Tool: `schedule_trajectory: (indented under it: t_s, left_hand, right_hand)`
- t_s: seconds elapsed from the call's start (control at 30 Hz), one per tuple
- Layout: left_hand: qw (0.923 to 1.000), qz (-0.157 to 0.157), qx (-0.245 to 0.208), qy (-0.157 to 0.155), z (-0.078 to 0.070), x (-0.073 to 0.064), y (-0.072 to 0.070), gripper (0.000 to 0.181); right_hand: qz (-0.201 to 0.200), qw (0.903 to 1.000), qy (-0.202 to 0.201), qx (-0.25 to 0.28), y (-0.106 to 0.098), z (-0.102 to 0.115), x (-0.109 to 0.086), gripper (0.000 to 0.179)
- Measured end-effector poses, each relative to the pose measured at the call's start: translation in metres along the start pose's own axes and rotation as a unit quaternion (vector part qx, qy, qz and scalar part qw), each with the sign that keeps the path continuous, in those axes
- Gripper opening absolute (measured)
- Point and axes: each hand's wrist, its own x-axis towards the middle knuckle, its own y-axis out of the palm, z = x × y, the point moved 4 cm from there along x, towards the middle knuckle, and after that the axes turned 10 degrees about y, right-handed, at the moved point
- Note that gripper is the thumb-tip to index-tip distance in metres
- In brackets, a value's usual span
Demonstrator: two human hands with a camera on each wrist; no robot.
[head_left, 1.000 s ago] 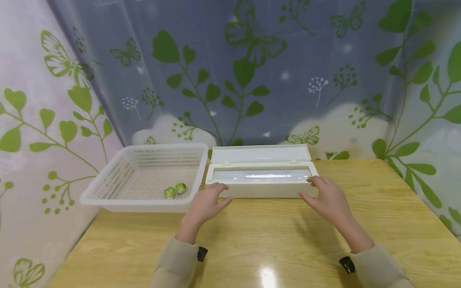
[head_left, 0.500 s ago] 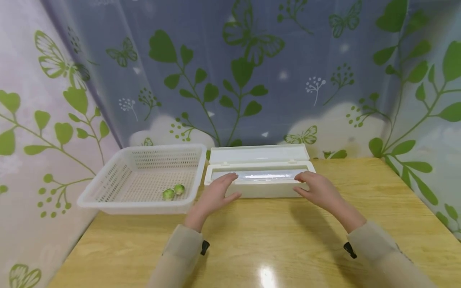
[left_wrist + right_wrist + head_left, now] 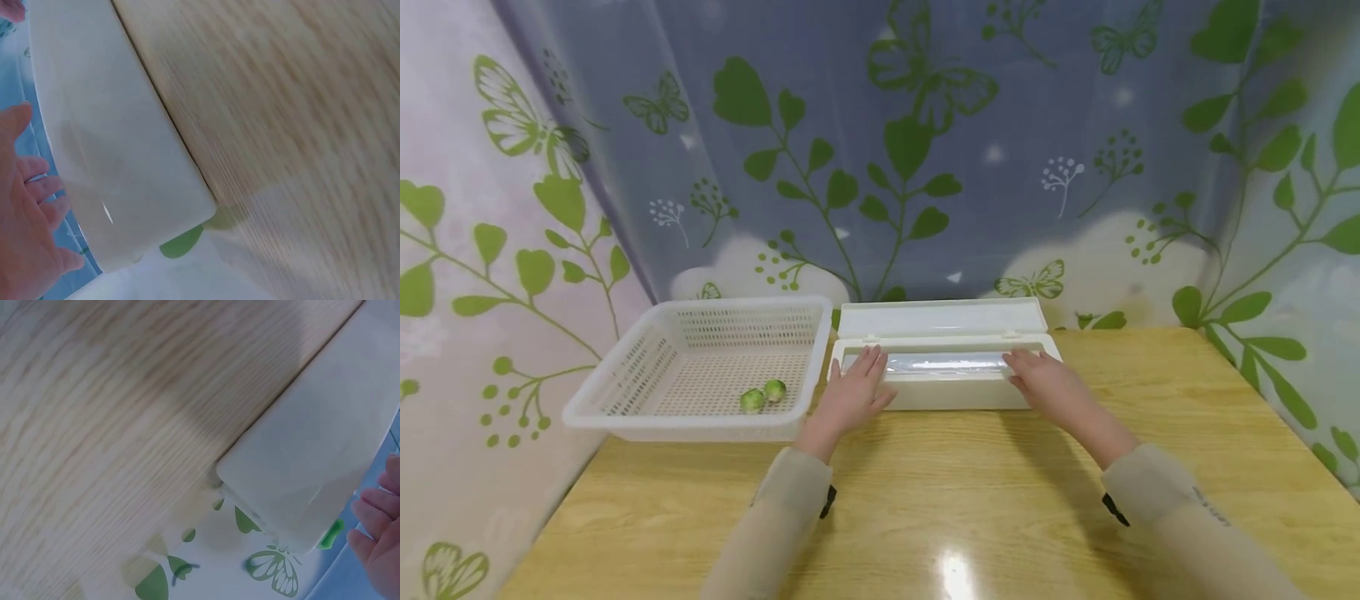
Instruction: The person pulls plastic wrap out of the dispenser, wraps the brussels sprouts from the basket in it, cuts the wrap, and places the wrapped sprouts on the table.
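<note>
A long white cling film dispenser box (image 3: 955,395) sits on the table, its lid (image 3: 943,317) raised at the back. Inside, the clear film (image 3: 943,364) shines along the opening. My left hand (image 3: 852,397) reaches over the box's left end, fingers fairly straight over the film. Over the right end, my right hand (image 3: 1049,388) has its fingertips at the film's edge. The right wrist view shows that hand's fingers (image 3: 375,519) extended beside the box, near a small green piece (image 3: 331,535). In the left wrist view the left fingers (image 3: 44,187) are spread beside the box wall.
A white perforated basket (image 3: 700,427) stands left of the box, close to it. Two Brussels sprouts (image 3: 752,401) lie in the basket. The wooden table (image 3: 955,500) extends in front, and a patterned curtain (image 3: 1030,167) hangs behind.
Both hands have moved inward from the box's ends and forward over its opening. The left fingers have straightened over the film. Box, basket and sprouts stay in place.
</note>
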Motion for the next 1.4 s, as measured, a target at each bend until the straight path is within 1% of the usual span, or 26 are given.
schedule_trajectory:
  t_s: [0.1, 0.23, 0.3, 0.37, 0.43, 0.57, 0.67, 0.77, 0.87, 0.97, 1.03, 1.13, 1.2, 1.33, 1.4]
  left_hand:
    - [0.9999, 0.010, 0.013, 0.002, -0.002, 0.001, 0.001, 0.062]
    - [0.9991, 0.014, 0.038, 0.012, -0.006, 0.001, -0.001, 0.060]
    - [0.9988, 0.013, 0.045, 0.016, -0.008, 0.001, -0.002, 0.055]
    - [0.9982, 0.005, 0.055, 0.023, -0.009, 0.000, -0.003, 0.048]
    - [0.9972, -0.017, 0.065, 0.034, -0.010, -0.002, -0.004, 0.040]
    - [0.9918, -0.085, 0.077, 0.055, -0.009, -0.003, -0.004, 0.027]
    - [0.9898, -0.121, 0.057, 0.051, -0.006, -0.004, -0.001, 0.023]
    - [0.9885, -0.142, 0.035, 0.037, -0.004, -0.004, 0.002, 0.019]
    - [0.9867, -0.161, 0.017, 0.020, -0.003, -0.004, 0.002, 0.016]
    - [0.9869, -0.161, -0.003, 0.006, -0.003, -0.002, 0.001, 0.017]
    - [0.9881, -0.153, -0.015, -0.002, -0.003, -0.001, 0.001, 0.017]
    - [0.9901, -0.139, -0.018, -0.003, -0.003, 0.002, 0.000, 0.017]
    - [0.9903, -0.139, -0.013, -0.004, -0.002, 0.005, -0.002, 0.016]
    - [0.9899, -0.141, -0.009, -0.014, -0.001, 0.009, -0.009, 0.016]
    - [0.9913, -0.130, -0.008, -0.017, -0.001, 0.010, -0.011, 0.017]
  right_hand:
    - [0.000, 0.9999, -0.009, -0.012, 0.001, -0.001, -0.001, 0.035]
    - [-0.001, 0.9998, -0.015, -0.011, 0.001, -0.003, -0.002, 0.032]
    - [0.002, 0.9998, -0.016, -0.007, 0.002, -0.003, -0.002, 0.030]
    - [0.004, 0.9998, -0.020, -0.005, 0.004, -0.003, -0.002, 0.029]
    - [0.002, 0.9997, -0.024, -0.004, 0.005, -0.002, -0.003, 0.027]
    - [-0.005, 0.9996, -0.029, 0.001, 0.008, -0.001, -0.006, 0.026]
    - [-0.008, 0.9994, -0.032, 0.009, 0.012, -0.001, -0.007, 0.026]
    - [-0.017, 0.9989, -0.038, 0.021, 0.013, -0.001, -0.008, 0.024]
    - [-0.024, 0.9982, -0.032, 0.044, 0.015, -0.003, -0.007, 0.022]
    - [-0.016, 0.9974, -0.012, 0.070, 0.016, -0.005, -0.006, 0.021]
    - [-0.003, 0.9967, 0.002, 0.081, 0.016, -0.006, -0.006, 0.021]
    - [0.013, 0.9957, 0.018, 0.090, 0.015, -0.008, -0.005, 0.020]
    - [0.018, 0.9952, 0.024, 0.093, 0.013, -0.010, -0.002, 0.019]
    - [0.023, 0.9940, 0.020, 0.105, 0.008, -0.012, 0.006, 0.018]
    - [0.033, 0.9921, 0.015, 0.120, 0.008, -0.013, 0.007, 0.018]
